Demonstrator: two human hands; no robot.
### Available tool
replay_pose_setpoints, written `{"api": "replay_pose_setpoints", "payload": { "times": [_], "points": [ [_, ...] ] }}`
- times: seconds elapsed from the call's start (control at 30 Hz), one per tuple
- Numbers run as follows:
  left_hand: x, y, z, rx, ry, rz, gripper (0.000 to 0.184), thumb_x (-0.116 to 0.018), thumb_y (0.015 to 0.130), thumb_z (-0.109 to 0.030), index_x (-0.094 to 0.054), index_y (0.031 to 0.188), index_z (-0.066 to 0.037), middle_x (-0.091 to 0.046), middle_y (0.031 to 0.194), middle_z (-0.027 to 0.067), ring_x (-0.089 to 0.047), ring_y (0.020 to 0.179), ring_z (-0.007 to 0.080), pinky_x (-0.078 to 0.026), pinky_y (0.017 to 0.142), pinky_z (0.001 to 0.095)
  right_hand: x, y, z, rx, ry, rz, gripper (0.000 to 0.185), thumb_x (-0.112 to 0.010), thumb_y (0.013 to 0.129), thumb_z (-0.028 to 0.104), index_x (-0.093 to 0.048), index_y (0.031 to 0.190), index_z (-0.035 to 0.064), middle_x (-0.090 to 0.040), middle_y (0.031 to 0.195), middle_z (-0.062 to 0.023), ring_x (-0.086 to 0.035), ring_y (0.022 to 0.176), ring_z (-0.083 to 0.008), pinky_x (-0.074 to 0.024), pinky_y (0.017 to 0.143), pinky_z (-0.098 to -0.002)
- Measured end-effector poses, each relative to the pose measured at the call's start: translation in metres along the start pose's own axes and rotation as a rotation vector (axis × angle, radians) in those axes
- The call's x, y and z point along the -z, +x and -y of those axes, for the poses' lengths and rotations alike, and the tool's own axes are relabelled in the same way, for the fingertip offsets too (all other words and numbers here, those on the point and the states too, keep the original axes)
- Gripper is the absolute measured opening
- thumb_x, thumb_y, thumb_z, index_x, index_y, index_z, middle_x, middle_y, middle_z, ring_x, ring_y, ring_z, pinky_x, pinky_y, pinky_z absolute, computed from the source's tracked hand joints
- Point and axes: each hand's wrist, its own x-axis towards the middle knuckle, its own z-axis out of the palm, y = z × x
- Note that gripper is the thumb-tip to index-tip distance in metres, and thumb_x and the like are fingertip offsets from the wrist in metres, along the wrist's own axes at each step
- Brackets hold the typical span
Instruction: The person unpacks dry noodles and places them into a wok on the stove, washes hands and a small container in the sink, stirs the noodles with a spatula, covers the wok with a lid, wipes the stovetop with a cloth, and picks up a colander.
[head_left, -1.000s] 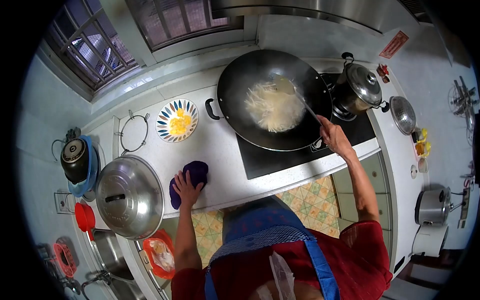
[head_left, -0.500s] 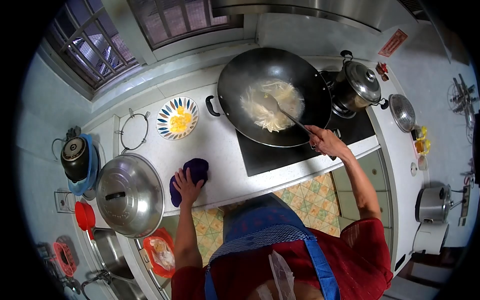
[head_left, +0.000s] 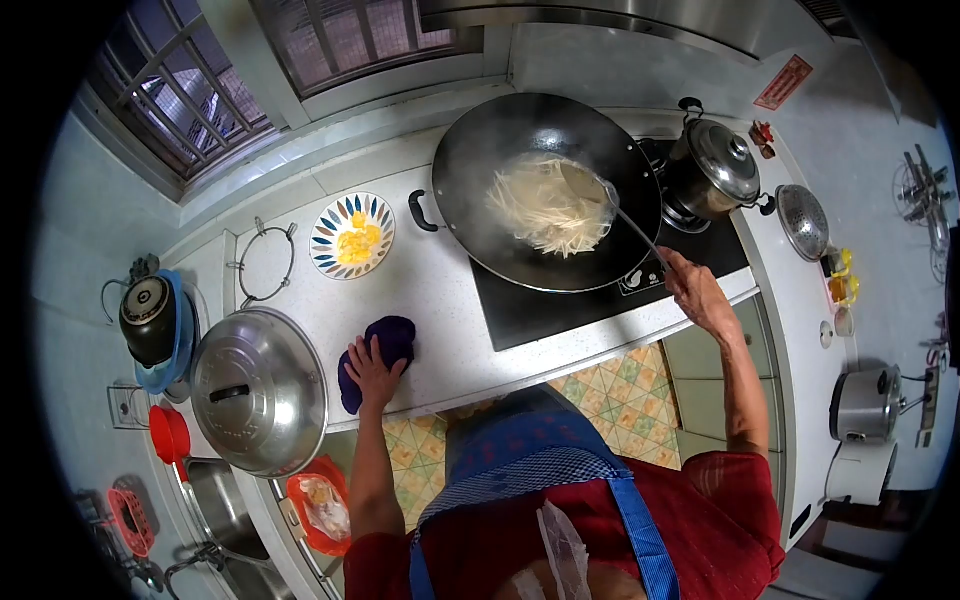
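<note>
- Right hand (head_left: 697, 290) grasps the spatula (head_left: 588, 185), its blade among the pale shreds (head_left: 545, 215) inside the wok (head_left: 600, 130); a hard flick could throw shreds over the wok's rim.
- Left hand (head_left: 375, 375) lies spread, unclenched, on the cloth (head_left: 398, 340), left of the wok and nearer the person; with neither hand steadying the wok, a strong shove might shift it.
- Steam over the wok could scald fingers that reach in.

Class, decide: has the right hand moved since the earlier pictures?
Yes; the right hand has moved rightward in the view, closer to the counter's front edge.
</note>
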Motion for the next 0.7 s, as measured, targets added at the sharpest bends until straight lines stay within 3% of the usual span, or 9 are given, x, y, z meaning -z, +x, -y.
{"api": "replay_pose_setpoints", "payload": {
  "times": [0.17, 0.5, 0.57, 0.7],
  "points": [
    [0.004, 0.0, -0.002, 0.01, -0.015, 0.027, 0.082, -0.055, 0.076, -0.054, -0.022, 0.139, -0.013, -0.012, 0.145, 0.0163, -0.006, 0.133, 0.0376, -0.009, 0.099, 0.0625, 0.002, 0.002, -0.001, 0.006, 0.074, -0.024, 0.04, -0.045, 0.081, 0.004, -0.045, 0.121, 0.0017, -0.058, 0.075, -0.0235, -0.058, 0.071, -0.0376, -0.0441, 0.066, -0.0429],
    [0.007, 0.001, -0.004, 0.022, -0.03, 0.049, 0.082, -0.056, 0.076, -0.053, -0.021, 0.139, -0.013, -0.011, 0.145, 0.0159, -0.005, 0.134, 0.0372, -0.007, 0.1, 0.0617, -0.018, 0.01, -0.005, 0.063, 0.032, 0.162, 0.038, -0.045, 0.082, 0.004, -0.046, 0.119, 0.0012, -0.058, 0.078, -0.0225, -0.058, 0.07, -0.0361, -0.0463, 0.064, -0.0399],
    [0.007, 0.001, -0.003, 0.026, -0.016, 0.048, 0.081, -0.054, 0.077, -0.055, -0.02, 0.139, -0.015, -0.01, 0.146, 0.0137, -0.005, 0.134, 0.0351, -0.008, 0.1, 0.0611, -0.042, 0.017, -0.019, 0.264, -0.063, 0.005, 0.039, -0.047, 0.081, 0.004, -0.046, 0.119, 0.0022, -0.059, 0.08, -0.0229, -0.059, 0.07, -0.037, -0.048, 0.064, -0.0411],
    [0.007, 0.001, -0.003, 0.026, -0.016, 0.05, 0.081, -0.055, 0.077, -0.054, -0.02, 0.139, -0.015, -0.01, 0.146, 0.014, -0.005, 0.134, 0.0358, -0.008, 0.1, 0.0613, -0.072, 0.038, -0.029, 0.168, -0.241, -0.071, 0.048, -0.05, 0.075, -0.001, -0.042, 0.123, 0.0032, -0.058, 0.078, -0.023, -0.059, 0.069, -0.0368, -0.0487, 0.063, -0.0421]
  ]
}}
